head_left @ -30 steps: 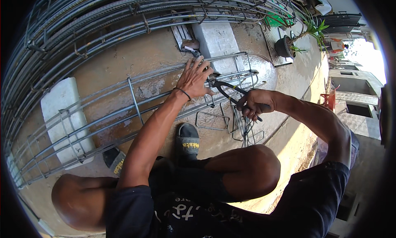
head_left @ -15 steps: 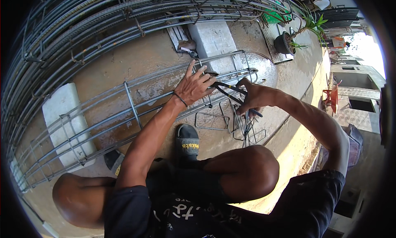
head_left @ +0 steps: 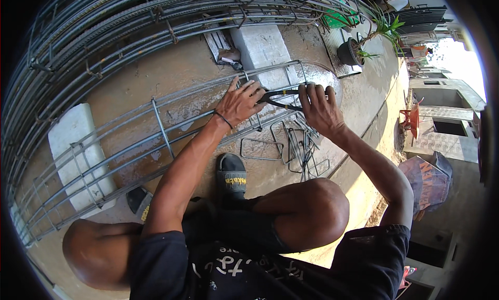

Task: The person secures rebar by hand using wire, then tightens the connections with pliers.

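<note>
Two hands meet over the rebar cage [head_left: 130, 144] that lies along the concrete floor [head_left: 156, 76] in front of me. My left hand [head_left: 240, 100] rests with fingers spread on the cage's upper bars, gripping nothing that I can make out. My right hand [head_left: 318, 108] is closed around the handles of the black pincers [head_left: 280, 98], whose head points toward the left hand's fingertips. Loose steel stirrups [head_left: 296, 149] lie on the floor just below the right hand.
</note>
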`<state>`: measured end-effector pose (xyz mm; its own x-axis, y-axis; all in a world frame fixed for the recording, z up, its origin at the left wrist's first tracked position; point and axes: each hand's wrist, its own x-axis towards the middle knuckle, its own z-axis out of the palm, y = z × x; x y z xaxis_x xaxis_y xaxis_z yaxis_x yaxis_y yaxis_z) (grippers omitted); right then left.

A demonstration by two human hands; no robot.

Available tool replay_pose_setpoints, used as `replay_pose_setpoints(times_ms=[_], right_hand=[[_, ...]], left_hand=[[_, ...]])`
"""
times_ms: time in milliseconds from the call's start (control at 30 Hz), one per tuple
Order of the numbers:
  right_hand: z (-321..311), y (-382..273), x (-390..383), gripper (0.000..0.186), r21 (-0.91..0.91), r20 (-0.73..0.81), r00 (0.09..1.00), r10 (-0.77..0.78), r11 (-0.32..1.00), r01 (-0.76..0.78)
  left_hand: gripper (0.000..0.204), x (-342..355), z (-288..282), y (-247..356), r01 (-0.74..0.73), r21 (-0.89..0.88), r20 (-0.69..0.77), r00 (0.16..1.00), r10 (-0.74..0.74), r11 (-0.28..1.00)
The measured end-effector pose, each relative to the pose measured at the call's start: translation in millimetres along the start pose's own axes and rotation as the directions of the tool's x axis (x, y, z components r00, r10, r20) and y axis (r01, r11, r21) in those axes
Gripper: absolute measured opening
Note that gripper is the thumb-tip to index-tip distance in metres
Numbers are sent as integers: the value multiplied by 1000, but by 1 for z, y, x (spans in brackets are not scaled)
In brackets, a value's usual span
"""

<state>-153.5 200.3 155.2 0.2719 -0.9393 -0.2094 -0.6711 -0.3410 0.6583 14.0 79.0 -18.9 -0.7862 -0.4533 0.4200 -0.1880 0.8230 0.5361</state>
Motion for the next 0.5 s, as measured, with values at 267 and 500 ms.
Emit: replay_pose_setpoints(times_ms=[267, 500], right_hand=[[-19, 16, 32, 23, 365, 497, 867, -37, 915, -170], [29, 43, 24, 37, 80, 527, 290, -799, -293, -953]], left_hand=[[87, -3, -12, -4, 3, -67, 13, 1000, -2, 998], [87, 2, -10, -4, -16, -85, -3, 1000, 16, 996]])
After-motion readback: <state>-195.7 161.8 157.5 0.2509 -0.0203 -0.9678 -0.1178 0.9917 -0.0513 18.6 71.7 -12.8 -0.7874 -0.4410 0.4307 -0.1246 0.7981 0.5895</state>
